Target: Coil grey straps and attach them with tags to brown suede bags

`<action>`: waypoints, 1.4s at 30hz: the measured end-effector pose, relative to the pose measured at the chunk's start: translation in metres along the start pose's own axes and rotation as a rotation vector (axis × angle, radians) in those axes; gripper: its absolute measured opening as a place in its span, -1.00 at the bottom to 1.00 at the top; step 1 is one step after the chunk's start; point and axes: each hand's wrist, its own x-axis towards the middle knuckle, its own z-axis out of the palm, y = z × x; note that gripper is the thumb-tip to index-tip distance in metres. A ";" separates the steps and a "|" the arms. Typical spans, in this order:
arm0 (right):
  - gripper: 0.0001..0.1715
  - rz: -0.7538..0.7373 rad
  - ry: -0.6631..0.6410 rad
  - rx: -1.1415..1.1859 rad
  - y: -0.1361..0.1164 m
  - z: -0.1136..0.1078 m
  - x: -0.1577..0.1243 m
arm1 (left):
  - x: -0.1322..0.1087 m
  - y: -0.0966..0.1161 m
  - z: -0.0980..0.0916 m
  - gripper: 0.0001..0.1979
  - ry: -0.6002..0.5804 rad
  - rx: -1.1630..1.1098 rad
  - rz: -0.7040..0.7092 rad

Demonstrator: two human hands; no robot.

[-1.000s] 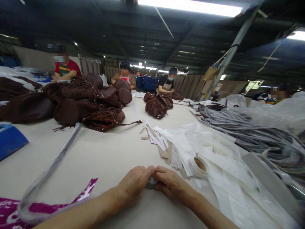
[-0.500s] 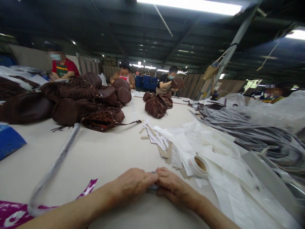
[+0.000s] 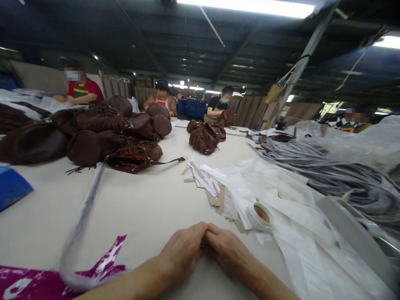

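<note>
My left hand [image 3: 184,249] and my right hand [image 3: 226,248] meet at the near middle of the table, fingers curled and fingertips touching. Between them sits a small grey bit, mostly covered by the fingers. A long grey strip in clear plastic [image 3: 81,221] runs from the brown bags down the left side, bends near the front edge and passes behind my left forearm. Its link to the grey bit in my hands is hidden. Under that bend lies a purple and white plastic bag [image 3: 34,283].
Dark brown fringed bags [image 3: 93,143] are heaped at the left. Card strips [image 3: 203,179], white plastic sleeves [image 3: 300,233] and a tape roll [image 3: 262,216] lie to the right, before a pile of grey strips [image 3: 337,171]. A blue box [image 3: 14,187] stands left. Co-workers sit across the table.
My hands have closed further round the grey piece, covering most of it. The strip's near bend has shifted right. Across the table, a co-worker has lowered a brown bag.
</note>
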 end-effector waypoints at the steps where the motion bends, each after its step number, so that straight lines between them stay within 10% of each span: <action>1: -0.82 -0.045 -0.012 0.048 0.001 -0.004 0.000 | -0.002 -0.003 -0.007 -0.66 -0.026 0.044 0.057; 6: -0.85 -0.151 -0.087 0.101 0.012 -0.024 0.004 | 0.001 -0.017 -0.032 -0.91 -0.125 0.289 0.238; 15: -0.85 0.075 0.068 0.036 0.002 0.007 0.004 | 0.010 0.003 0.011 -0.78 0.073 0.235 -0.029; 23: -0.87 -0.182 -0.100 0.062 0.011 -0.023 0.005 | -0.004 -0.030 -0.018 -0.86 -0.064 0.232 0.238; 30: -0.82 0.041 0.012 -0.017 0.002 0.003 0.001 | 0.004 -0.008 0.025 -0.66 0.190 -0.011 0.051; 37: -0.84 -0.109 -0.094 0.123 0.010 -0.014 0.000 | -0.001 -0.024 -0.010 -0.92 -0.079 0.210 0.275; 42: -0.82 -0.007 0.003 0.026 0.004 -0.002 0.006 | 0.000 -0.016 0.019 -0.72 0.172 0.158 0.112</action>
